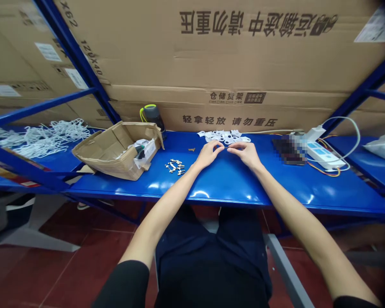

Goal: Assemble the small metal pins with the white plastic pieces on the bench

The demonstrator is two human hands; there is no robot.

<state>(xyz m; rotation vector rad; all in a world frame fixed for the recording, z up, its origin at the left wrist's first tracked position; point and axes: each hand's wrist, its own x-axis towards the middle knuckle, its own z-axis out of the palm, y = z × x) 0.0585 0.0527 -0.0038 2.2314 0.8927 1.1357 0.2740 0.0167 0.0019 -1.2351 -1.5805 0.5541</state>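
My left hand [209,153] and my right hand [246,153] face each other over the blue tabletop [224,184]. Thumb and fingers of each are curled into a pinch, with the tips almost meeting. Something small and dark may lie between the fingertips, too tiny to name. Just beyond the hands lies a loose pile of white ring-shaped plastic pieces [226,137]. Left of my left forearm, several small metal screw-like fasteners [175,167] are scattered, with a little brown scrap [191,149] behind them.
An open cardboard box [115,149] with packets inside stands at the left, a dark bottle [153,114] behind it. At the right are a power strip [324,155] with cables and a pixelated dark object [288,149]. White wire hooks [48,137] cover the neighbouring left shelf. Large cartons form the back.
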